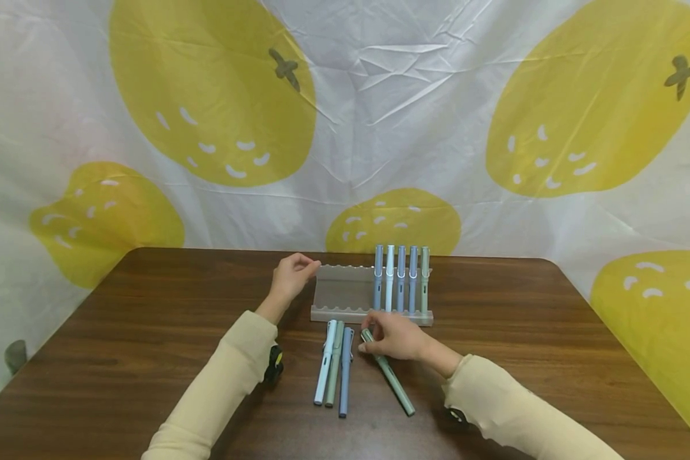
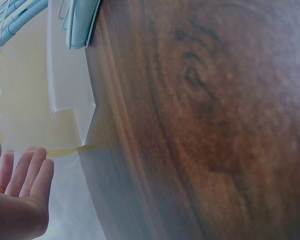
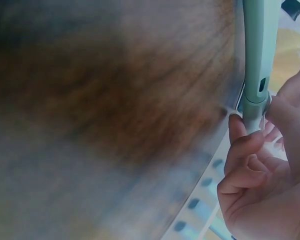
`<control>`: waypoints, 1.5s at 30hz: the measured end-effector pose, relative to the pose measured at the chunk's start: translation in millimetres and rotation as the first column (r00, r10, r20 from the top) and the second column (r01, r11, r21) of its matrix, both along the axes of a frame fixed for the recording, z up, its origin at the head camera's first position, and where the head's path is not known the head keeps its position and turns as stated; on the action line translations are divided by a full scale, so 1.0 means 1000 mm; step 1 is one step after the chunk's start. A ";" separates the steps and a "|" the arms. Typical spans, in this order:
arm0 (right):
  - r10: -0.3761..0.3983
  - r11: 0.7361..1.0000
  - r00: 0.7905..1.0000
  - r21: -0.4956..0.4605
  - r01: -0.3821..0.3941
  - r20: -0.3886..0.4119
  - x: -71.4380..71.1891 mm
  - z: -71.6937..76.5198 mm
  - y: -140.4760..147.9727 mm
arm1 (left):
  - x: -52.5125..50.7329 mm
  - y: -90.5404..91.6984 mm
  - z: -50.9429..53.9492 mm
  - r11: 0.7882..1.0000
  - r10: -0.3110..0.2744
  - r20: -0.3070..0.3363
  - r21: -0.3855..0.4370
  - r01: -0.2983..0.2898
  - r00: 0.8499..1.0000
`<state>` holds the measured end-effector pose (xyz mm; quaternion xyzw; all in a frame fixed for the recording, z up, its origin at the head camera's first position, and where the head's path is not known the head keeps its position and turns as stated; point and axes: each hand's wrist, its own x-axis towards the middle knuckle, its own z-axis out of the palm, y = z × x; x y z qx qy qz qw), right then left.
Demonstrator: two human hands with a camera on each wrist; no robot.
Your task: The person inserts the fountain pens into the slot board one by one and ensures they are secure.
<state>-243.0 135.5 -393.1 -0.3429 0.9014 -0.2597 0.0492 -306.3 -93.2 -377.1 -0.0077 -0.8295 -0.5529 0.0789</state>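
Observation:
A clear pen rack (image 1: pixel 345 314) with wavy edges stands on the table, with several capped pens (image 1: pixel 401 271) upright in its right part. My left hand (image 1: pixel 290 278) pinches the rack's upper left corner; in the left wrist view its fingers (image 2: pixel 27 175) are fairly straight beside the rack's end. My right hand (image 1: pixel 393 337) grips a green pen (image 1: pixel 397 386) by its cap end, in front of the rack. The pen slants toward the near right, and the right wrist view shows its barrel (image 3: pixel 260 45) above the curled fingers. Whether its lower end touches the table is unclear.
Left of the green pen, a light blue pen (image 1: pixel 324 377), another green pen (image 1: pixel 334 370) and a blue pen (image 1: pixel 345 383) lie side by side. The brown wooden table (image 1: pixel 149 358) ends at a lemon-print cloth (image 1: pixel 345 128) behind.

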 end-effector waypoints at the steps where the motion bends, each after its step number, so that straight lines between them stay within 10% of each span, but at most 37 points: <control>1: -0.001 1.000 1.000 -0.018 0.001 0.003 0.000 0.000 0.000 | 0.000 0.000 0.000 1.000 -0.001 0.001 0.002 0.001 1.000; 45: -0.191 0.932 0.981 -0.309 0.188 0.020 -0.024 0.048 0.007 | -0.001 -0.001 0.000 1.000 -0.005 0.011 -0.001 0.005 1.000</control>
